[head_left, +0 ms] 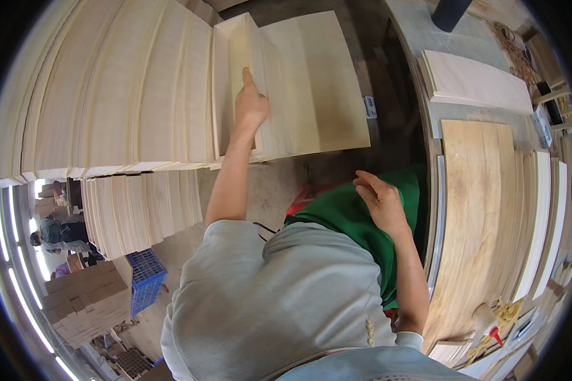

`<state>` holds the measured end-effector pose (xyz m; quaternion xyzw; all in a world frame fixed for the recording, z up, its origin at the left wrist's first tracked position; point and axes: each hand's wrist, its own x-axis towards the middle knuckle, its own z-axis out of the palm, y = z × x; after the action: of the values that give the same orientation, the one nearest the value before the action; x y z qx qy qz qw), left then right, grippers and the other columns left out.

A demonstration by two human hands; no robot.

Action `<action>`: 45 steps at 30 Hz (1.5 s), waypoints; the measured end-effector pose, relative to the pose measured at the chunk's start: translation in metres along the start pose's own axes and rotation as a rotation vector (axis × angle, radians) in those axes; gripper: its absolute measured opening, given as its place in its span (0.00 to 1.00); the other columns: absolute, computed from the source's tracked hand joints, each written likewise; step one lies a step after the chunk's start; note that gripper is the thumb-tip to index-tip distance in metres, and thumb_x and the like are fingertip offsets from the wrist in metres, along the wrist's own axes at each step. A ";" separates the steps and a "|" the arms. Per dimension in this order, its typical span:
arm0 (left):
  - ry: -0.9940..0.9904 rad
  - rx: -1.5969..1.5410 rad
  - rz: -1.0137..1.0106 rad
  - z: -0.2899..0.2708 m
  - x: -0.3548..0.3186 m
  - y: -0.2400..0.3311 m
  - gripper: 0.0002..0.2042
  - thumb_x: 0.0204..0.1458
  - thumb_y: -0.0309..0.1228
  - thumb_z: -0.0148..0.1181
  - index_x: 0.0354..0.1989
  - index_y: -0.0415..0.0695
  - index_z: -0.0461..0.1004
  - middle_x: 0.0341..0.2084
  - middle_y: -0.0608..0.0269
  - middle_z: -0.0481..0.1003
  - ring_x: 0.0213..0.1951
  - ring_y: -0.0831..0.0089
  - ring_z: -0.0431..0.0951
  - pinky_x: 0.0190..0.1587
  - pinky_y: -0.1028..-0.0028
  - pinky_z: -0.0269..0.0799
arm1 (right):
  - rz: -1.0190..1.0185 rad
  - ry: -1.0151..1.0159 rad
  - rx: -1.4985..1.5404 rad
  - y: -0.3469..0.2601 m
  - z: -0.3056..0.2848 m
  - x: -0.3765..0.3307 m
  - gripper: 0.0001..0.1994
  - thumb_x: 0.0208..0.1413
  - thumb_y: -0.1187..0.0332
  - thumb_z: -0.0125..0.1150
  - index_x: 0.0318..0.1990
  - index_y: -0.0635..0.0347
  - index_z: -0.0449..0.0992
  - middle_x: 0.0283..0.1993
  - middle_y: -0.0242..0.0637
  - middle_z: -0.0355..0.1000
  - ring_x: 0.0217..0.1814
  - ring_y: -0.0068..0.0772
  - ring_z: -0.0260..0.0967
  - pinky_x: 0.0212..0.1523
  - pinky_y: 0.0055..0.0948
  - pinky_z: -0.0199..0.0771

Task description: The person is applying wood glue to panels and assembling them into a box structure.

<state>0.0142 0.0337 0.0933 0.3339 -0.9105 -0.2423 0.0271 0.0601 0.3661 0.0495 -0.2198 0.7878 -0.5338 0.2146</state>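
Observation:
My left hand (253, 106) reaches forward onto a pale wooden box (233, 38) at the right end of a long row of stacked wooden pieces. One finger points away from me along the box; the others curl down at its right wall, their tips hidden. Beside it, a pale thin wooden panel (333, 76) stretches to the right. My right hand (380, 200) hovers by my green apron (337, 209), holding nothing, its fingers loosely bent and a little apart.
Pale wooden stacks (117, 89) fill the left, with another stack (140, 213) below. A workbench on the right carries thin boards (476, 79), a larger wooden board (473, 209) and a glue bottle (486, 320). A blue crate (147, 279) and a person (60, 235) are at the far left.

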 end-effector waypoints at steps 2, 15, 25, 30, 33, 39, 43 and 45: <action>0.011 0.002 0.022 0.000 -0.003 -0.010 0.36 0.50 0.19 0.43 0.71 0.36 0.41 0.44 0.32 0.74 0.47 0.45 0.77 0.50 0.60 0.71 | -0.017 0.000 0.001 0.000 0.000 -0.002 0.16 0.56 0.76 0.59 0.53 0.68 0.73 0.43 0.50 0.78 0.46 0.48 0.77 0.47 0.35 0.76; 0.081 0.145 0.068 0.005 0.002 -0.012 0.35 0.55 0.33 0.56 0.70 0.38 0.49 0.69 0.45 0.53 0.70 0.54 0.52 0.71 0.62 0.46 | -0.141 0.167 -0.030 -0.003 -0.020 -0.031 0.16 0.58 0.74 0.60 0.54 0.66 0.72 0.45 0.46 0.77 0.47 0.42 0.76 0.47 0.34 0.75; -0.348 -0.693 0.937 0.069 -0.082 0.226 0.17 0.60 0.24 0.53 0.58 0.36 0.68 0.53 0.54 0.73 0.55 0.69 0.72 0.58 0.71 0.66 | 0.228 1.157 -0.060 -0.032 -0.148 -0.180 0.13 0.61 0.69 0.57 0.52 0.62 0.75 0.46 0.42 0.78 0.47 0.33 0.76 0.47 0.29 0.74; -0.737 -0.618 1.298 0.166 -0.126 0.401 0.22 0.56 0.31 0.59 0.57 0.34 0.70 0.55 0.49 0.72 0.58 0.63 0.72 0.58 0.67 0.66 | 0.330 1.746 -0.629 0.004 -0.235 -0.263 0.17 0.61 0.64 0.54 0.52 0.67 0.74 0.45 0.50 0.77 0.49 0.44 0.75 0.52 0.36 0.72; -0.514 -0.430 1.435 0.239 -0.120 0.486 0.33 0.49 0.46 0.65 0.58 0.33 0.69 0.56 0.39 0.70 0.58 0.54 0.71 0.60 0.64 0.64 | 0.611 1.687 -0.758 0.038 -0.285 -0.275 0.19 0.59 0.63 0.54 0.51 0.69 0.73 0.45 0.55 0.75 0.50 0.52 0.73 0.53 0.41 0.70; -0.563 -0.120 1.412 0.265 -0.138 0.525 0.44 0.41 0.55 0.67 0.57 0.27 0.67 0.55 0.36 0.70 0.58 0.52 0.71 0.60 0.66 0.63 | 0.988 1.505 -0.496 0.063 -0.312 -0.282 0.21 0.54 0.61 0.57 0.48 0.72 0.73 0.48 0.58 0.74 0.51 0.52 0.72 0.53 0.41 0.68; -0.555 -0.156 1.394 0.256 -0.143 0.521 0.36 0.41 0.51 0.68 0.52 0.32 0.74 0.48 0.40 0.76 0.53 0.51 0.75 0.57 0.64 0.67 | 0.948 1.565 -0.497 0.065 -0.310 -0.279 0.22 0.51 0.59 0.58 0.46 0.71 0.75 0.47 0.59 0.74 0.53 0.55 0.71 0.55 0.45 0.68; -0.610 -0.159 1.394 0.253 -0.148 0.521 0.35 0.41 0.50 0.69 0.51 0.32 0.74 0.47 0.40 0.76 0.52 0.51 0.76 0.57 0.64 0.68 | 0.946 1.616 -0.523 0.071 -0.309 -0.281 0.22 0.49 0.59 0.59 0.45 0.71 0.76 0.46 0.60 0.74 0.53 0.56 0.71 0.55 0.46 0.67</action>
<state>-0.2345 0.5758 0.1267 -0.4024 -0.8577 -0.3154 -0.0549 0.1025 0.7826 0.1167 0.5117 0.7983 -0.1906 -0.2543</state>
